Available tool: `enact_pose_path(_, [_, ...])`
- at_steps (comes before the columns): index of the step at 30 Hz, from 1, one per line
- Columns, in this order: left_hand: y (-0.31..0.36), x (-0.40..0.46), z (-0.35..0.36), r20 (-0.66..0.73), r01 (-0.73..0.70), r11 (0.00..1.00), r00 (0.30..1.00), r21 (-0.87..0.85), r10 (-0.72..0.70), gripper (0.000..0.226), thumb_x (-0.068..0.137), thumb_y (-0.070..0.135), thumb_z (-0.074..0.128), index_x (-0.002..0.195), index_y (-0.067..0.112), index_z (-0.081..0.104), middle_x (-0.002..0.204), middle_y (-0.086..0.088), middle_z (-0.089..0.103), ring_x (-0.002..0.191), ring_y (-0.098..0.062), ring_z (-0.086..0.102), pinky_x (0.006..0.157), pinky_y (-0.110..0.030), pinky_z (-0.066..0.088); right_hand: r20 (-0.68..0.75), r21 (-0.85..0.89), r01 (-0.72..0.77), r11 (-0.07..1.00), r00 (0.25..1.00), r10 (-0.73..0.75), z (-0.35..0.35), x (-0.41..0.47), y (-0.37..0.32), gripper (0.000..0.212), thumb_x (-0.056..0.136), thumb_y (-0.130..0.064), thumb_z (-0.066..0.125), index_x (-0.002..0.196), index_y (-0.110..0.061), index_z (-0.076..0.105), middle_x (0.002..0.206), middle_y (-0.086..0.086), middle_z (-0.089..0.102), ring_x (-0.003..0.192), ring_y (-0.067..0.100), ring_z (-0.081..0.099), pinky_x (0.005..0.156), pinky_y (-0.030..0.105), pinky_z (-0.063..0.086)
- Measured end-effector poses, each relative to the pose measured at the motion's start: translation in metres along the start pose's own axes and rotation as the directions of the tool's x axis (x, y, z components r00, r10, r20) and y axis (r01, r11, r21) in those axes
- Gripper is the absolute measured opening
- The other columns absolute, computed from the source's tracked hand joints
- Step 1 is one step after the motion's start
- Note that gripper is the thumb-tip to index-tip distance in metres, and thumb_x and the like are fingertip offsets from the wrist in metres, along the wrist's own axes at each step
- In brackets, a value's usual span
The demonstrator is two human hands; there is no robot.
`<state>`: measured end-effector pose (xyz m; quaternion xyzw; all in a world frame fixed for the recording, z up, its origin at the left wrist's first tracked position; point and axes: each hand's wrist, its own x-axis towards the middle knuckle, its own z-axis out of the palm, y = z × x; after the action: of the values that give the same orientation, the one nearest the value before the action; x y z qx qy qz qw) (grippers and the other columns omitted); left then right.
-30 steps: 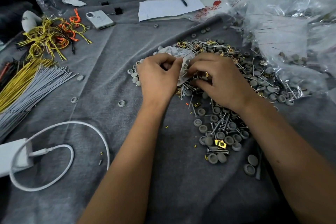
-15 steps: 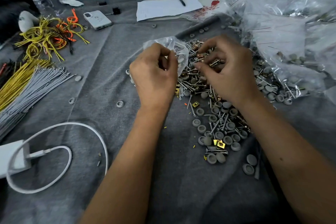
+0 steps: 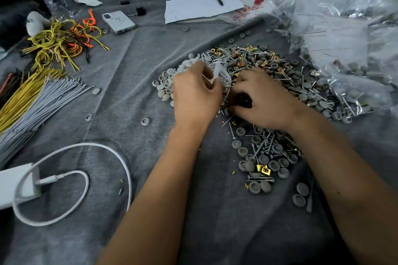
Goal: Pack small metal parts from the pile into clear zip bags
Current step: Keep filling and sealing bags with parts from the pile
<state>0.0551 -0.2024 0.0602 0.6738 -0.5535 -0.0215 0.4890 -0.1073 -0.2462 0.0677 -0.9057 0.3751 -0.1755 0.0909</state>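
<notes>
**Hands drop back onto the pile for another pick**

Half a second ago we held the zip bag raised over the desk, with the right hand lifted beside its mouth. Now both hands are low again. Our left hand (image 3: 197, 94) pinches the crumpled clear zip bag (image 3: 219, 73) at the pile's nine o'clock edge. Our right hand (image 3: 261, 98) is curled down into the pile of metal parts (image 3: 265, 64), fingers gathering screws; we judge a fresh pick is under way. At one o'clock a plastic bag (image 3: 252, 7) carries red print, too blurred to read.
</notes>
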Motion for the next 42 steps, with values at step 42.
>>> enact_pose_path(42, [-0.005, 0.004, 0.009, 0.034, 0.080, 0.984, 0.997, -0.160, -0.076, 0.022, 0.086, 0.021, 0.071, 0.067, 0.018, 0.060, 0.053, 0.008, 0.055, 0.049, -0.005, 0.047, 0.052, -0.019, 0.036, -0.441, 0.319, -0.115, 0.941, 0.861, 0.255, -0.006, -0.001, -0.008, 0.012, 0.088, -0.017, 0.081, 0.099, -0.013, 0.079, 0.091, -0.003, 0.075, 0.076, 0.008, 0.070, 0.074, 0.029, 0.060])
